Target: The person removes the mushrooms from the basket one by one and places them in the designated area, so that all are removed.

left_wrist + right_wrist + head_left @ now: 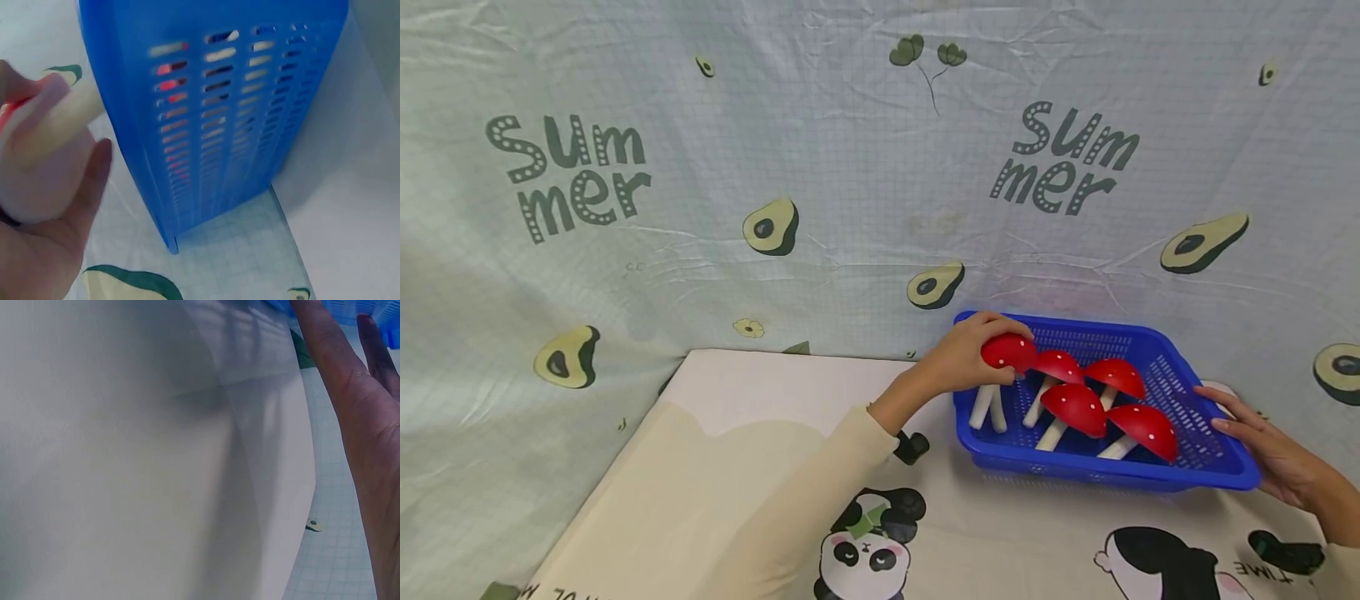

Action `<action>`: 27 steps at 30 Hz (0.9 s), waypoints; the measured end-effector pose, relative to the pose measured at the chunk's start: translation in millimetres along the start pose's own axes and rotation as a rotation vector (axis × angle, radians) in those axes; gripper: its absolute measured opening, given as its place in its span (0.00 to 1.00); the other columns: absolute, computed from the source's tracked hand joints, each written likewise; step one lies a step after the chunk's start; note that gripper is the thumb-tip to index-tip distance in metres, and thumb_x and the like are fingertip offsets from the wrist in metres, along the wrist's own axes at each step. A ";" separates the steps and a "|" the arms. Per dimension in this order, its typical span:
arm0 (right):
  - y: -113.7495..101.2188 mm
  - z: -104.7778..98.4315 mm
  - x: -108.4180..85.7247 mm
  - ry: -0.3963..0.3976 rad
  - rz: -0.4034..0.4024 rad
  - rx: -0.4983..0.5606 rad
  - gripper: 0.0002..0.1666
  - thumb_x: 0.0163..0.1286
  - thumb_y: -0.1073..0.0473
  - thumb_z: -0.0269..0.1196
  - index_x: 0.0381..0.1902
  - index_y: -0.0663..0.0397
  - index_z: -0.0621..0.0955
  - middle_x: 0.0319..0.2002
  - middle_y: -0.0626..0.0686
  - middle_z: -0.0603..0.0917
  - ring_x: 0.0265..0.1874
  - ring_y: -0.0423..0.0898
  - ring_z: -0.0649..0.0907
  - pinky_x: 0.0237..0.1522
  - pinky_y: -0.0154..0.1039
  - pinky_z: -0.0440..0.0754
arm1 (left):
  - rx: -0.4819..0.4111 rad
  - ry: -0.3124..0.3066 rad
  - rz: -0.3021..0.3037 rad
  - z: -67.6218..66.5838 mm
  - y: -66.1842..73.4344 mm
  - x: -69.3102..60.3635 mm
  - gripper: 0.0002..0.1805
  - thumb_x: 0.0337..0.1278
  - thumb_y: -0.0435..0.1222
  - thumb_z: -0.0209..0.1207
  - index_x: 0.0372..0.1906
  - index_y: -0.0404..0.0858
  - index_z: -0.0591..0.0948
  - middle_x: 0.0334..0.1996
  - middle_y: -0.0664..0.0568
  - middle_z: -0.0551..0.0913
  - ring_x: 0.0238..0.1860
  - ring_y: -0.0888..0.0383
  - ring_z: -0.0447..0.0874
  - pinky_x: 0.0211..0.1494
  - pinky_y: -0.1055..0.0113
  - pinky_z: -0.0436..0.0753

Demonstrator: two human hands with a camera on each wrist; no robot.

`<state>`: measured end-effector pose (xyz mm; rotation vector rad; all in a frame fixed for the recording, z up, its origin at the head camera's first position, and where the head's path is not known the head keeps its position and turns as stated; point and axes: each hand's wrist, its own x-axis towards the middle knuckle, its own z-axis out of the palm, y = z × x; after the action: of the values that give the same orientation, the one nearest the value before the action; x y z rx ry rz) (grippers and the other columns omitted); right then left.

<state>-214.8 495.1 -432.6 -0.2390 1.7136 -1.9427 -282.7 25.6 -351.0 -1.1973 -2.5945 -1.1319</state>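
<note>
My left hand [962,354] grips a toy mushroom [1009,353] by its red, white-dotted cap, at the left end of a blue plastic basket [1078,475]. In the left wrist view, its pale underside and stem [59,128] show beside the basket's slotted wall [206,125]. Several more red-capped mushrooms [1073,408] lie tilted inside, pale stems toward the front left. Two stems stand below my left hand; which one belongs to the held mushroom is hard to tell. With extended fingers, my right hand [1273,450] touches the basket's right side; its thumb is not clearly seen.
The basket stands near the back of a table with a pale, panda-printed cover [1000,533]. Directly behind hangs a light sheet [842,167] printed with avocados and "summer" lettering, close to the basket's back rim.
</note>
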 end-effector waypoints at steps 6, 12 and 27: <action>-0.5 0.2 0.1 -0.020 -0.009 0.008 0.35 0.86 0.59 0.33 0.65 0.03 0.68 0.50 0.35 0.79 0.48 0.55 0.87 0.47 0.61 0.84 | 0.033 0.197 0.031 -5.9 0.6 -6.7 0.26 0.57 0.48 0.70 0.61 0.52 0.80 0.59 0.50 0.78 0.56 0.54 0.79 0.49 0.74 0.83; 1.0 1.2 -0.5 0.009 -0.003 0.002 0.34 0.86 0.59 0.34 0.64 0.02 0.69 0.49 0.34 0.80 0.48 0.55 0.87 0.47 0.61 0.84 | 0.022 0.304 0.023 -8.7 -0.8 -11.7 0.31 0.52 0.53 0.73 0.63 0.55 0.80 0.59 0.52 0.80 0.55 0.57 0.79 0.46 0.76 0.82; 0.0 3.9 -0.5 0.072 0.005 -0.063 0.33 0.86 0.57 0.37 0.63 0.00 0.69 0.48 0.31 0.78 0.47 0.54 0.87 0.47 0.61 0.85 | -0.114 0.416 0.036 -19.8 -3.3 -36.7 0.23 0.58 0.43 0.68 0.59 0.48 0.82 0.58 0.50 0.79 0.54 0.50 0.81 0.49 0.65 0.86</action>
<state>-212.5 491.9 -431.8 -0.1898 1.8213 -1.9174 -264.1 -11.8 -351.3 -0.9024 -2.2152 -1.3673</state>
